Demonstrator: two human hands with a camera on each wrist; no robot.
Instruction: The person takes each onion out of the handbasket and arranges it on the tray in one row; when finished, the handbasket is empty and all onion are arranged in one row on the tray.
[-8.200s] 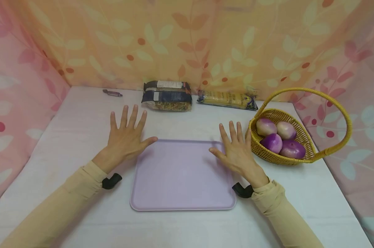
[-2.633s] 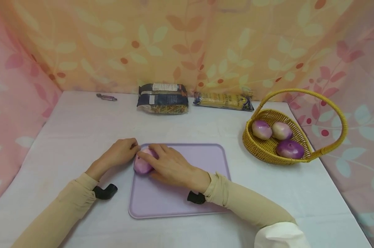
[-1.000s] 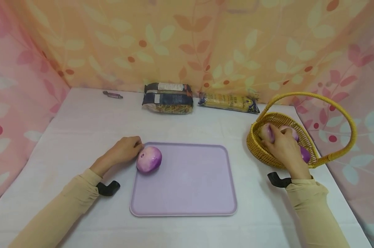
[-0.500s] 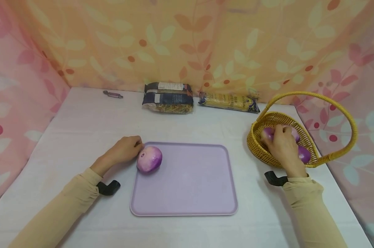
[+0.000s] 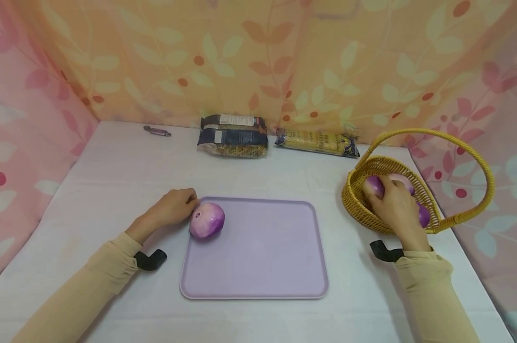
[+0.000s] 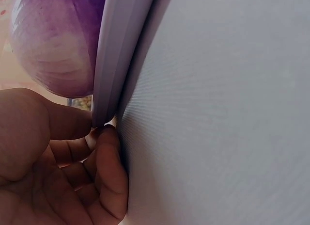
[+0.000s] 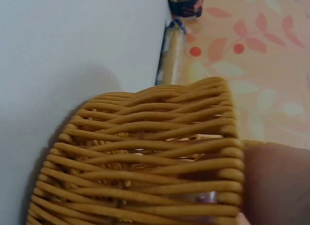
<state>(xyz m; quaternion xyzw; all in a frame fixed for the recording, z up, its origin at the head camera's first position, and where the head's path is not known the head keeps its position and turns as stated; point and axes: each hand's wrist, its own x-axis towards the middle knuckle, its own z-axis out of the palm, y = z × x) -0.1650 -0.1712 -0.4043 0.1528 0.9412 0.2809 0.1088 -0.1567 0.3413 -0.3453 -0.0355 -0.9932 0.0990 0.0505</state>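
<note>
"Head view?"
"Right hand (image 5: 394, 206) curled round one onion (image 5: 375, 186) in the basket (image 5: 358, 213); a second onion (image 5: 207, 221) on the tray (image 5: 258, 255), just beside the left hand (image 5: 171, 207)."
"Left wrist?"
"Thumb and fingers pinch the tray's edge."
"Right wrist?"
"Basket weave hides the fingers."

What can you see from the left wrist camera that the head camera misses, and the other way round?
Only left wrist: the palm side of the left hand, pinching the edge of the lilac tray.

Only head: the wicker basket and the right hand inside it, gripping a purple vegetable.

Both: left hand, tray, and the purple-and-white vegetable on it.
</note>
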